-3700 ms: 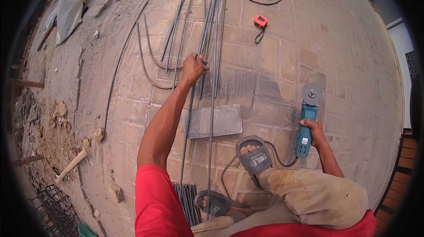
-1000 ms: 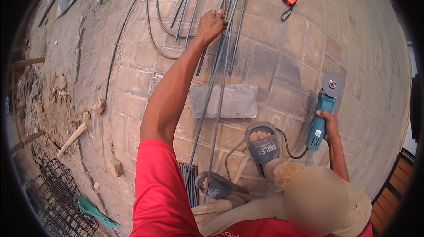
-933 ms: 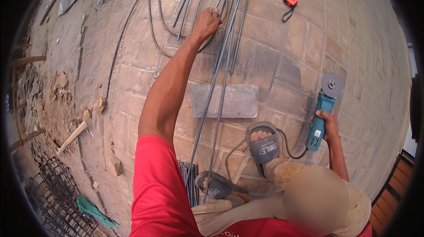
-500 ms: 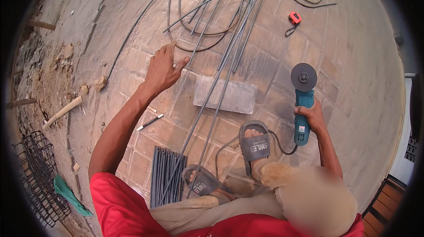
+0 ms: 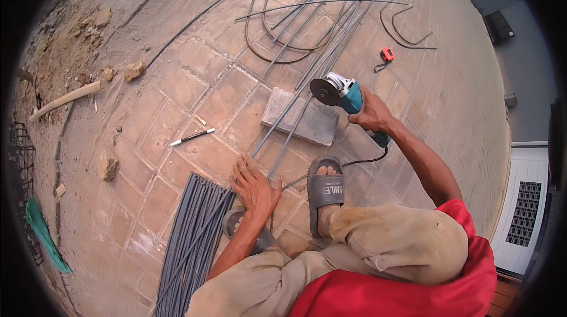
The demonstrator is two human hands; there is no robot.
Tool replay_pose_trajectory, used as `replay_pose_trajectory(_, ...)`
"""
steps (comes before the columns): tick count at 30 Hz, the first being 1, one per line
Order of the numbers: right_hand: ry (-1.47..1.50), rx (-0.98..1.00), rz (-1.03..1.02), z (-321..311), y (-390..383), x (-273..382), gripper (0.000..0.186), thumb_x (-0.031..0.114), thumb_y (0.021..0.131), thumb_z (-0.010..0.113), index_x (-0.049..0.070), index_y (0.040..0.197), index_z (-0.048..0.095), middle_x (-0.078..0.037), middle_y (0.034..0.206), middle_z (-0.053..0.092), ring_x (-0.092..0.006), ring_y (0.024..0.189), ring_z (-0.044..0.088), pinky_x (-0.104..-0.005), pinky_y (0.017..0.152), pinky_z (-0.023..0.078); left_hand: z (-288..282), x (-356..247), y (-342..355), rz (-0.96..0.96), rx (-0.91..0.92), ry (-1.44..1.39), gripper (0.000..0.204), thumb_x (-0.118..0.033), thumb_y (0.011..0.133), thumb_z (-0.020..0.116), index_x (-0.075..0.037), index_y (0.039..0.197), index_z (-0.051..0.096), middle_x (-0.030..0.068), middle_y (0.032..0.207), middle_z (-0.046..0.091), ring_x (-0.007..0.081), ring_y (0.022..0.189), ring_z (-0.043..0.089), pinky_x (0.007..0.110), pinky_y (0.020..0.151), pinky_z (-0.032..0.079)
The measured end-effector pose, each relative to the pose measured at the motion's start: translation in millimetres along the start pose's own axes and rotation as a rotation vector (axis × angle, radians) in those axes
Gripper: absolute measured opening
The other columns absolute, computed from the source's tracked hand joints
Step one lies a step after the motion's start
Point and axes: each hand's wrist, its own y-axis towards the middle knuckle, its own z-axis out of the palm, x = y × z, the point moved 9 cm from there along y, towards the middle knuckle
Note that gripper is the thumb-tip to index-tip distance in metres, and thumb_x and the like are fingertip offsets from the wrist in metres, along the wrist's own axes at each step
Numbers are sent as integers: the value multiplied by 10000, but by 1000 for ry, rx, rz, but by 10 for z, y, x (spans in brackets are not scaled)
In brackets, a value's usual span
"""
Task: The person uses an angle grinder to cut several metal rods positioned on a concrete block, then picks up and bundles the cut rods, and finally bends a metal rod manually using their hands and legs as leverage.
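Observation:
My right hand grips a teal angle grinder; its dark cutting disc hangs over two long steel rods lying across a grey block. My left hand is low in the middle, fingers spread and open, touching or just over those rods. Beside it lies a bundle of short rods. A black-and-white marker rests on the paving above the bundle. My sandalled foot is right of my left hand, with the grinder's cord running behind it.
Long rods and U-bent bars lie at the top, near an orange tape measure. At left are rubble, a wooden stick, rebar cages and green cloth. A white louvred unit stands right.
My left hand has let go of the far rods and come back toward my feet. The grinder has moved left from the right side, its disc tipped over the block.

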Motion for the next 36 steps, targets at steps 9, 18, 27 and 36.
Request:
replay_pose_trajectory(9, -97, 50, -2, 134, 78, -16, 842, 275, 601, 743, 26, 1349, 448, -263, 1114, 641, -431, 1034, 621, -454, 898, 487, 81, 55, 10, 33, -79, 21, 1033, -376, 773, 747, 89, 1498, 177, 235, 1426, 343, 361, 1309, 338, 561, 1066, 228)
replay_pose_trajectory(18, -179, 14, -50, 183, 169, -123, 808, 274, 617, 727, 3, 1315, 422, -295, 985, 647, -472, 929, 630, -493, 828, 495, 151, 52, 19, 32, -53, 30, 1088, -367, 757, 766, 83, 1510, 123, 231, 1421, 318, 363, 1308, 321, 568, 1061, 232)
replay_pose_trajectory(27, -206, 12, -71, 190, 197, -103, 755, 278, 611, 726, -11, 1246, 437, -301, 936, 648, -480, 880, 635, -508, 789, 500, 178, 56, 27, 22, -18, 46, 1086, -371, 766, 759, 94, 1507, 114, 236, 1428, 298, 367, 1314, 310, 569, 1063, 224)
replay_pose_trajectory(36, -279, 6, -84, 210, 259, -133, 706, 268, 619, 749, -30, 1179, 440, -306, 942, 644, -480, 894, 633, -511, 792, 499, 191, 63, 27, 14, -21, 20, 1079, -366, 765, 756, 95, 1505, 120, 245, 1429, 305, 374, 1323, 301, 569, 1070, 206)
